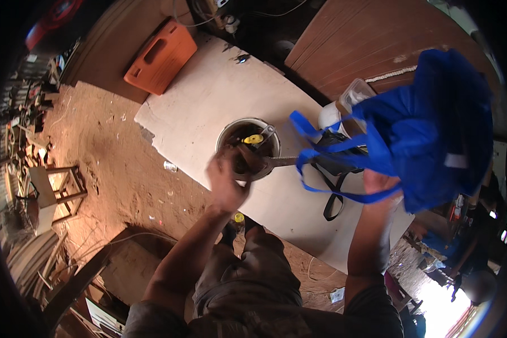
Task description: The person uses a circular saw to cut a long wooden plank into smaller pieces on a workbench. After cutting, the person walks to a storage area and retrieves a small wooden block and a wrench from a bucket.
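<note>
My left hand (226, 183) is closed at the near-left rim of a round bucket (220, 135). Smeared by motion, it grips the brown handle of what looks like a hand saw (281, 161), whose narrow blade points right across the bucket's edge. Inside the bucket lie a yellow tool (253, 138) and a grey metal wrench-like tool (267, 132); deeper contents are too dark to tell. On the right, my right hand (377, 183) is closed on a blue cloth bag (428, 129), held raised above the table with its straps hanging loose to the left. The bag partly hides that hand.
The bucket stands on a pale board table (191, 107). A black bag (341, 155) with a strap and a white container (329, 115) sit beside the blue bag. At the far left leans an orange case (162, 56). A wooden stool (62, 191) stands on the dirt floor (107, 146).
</note>
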A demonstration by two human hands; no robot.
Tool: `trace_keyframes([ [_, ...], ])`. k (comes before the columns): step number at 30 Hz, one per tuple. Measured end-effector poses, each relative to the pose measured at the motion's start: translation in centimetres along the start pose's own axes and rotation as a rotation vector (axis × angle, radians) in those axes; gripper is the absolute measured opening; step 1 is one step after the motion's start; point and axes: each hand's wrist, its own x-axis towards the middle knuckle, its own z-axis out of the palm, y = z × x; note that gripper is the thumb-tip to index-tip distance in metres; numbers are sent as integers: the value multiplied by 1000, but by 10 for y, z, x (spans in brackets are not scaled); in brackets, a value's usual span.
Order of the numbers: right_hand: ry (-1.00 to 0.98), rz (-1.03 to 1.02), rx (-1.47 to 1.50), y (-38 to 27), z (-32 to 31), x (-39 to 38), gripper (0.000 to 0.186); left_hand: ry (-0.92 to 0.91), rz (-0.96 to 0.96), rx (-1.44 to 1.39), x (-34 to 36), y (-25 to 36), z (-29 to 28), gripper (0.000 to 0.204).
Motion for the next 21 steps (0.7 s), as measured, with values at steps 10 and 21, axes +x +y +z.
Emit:
trace_keyframes([
  [10,470,-434,-1290,-66,-36,26,50,-107,44,-215,19,22,32,29],
  [21,101,-111,-1663,1,-149,65,53,247,-402,-905,45,8,-56,37],
])
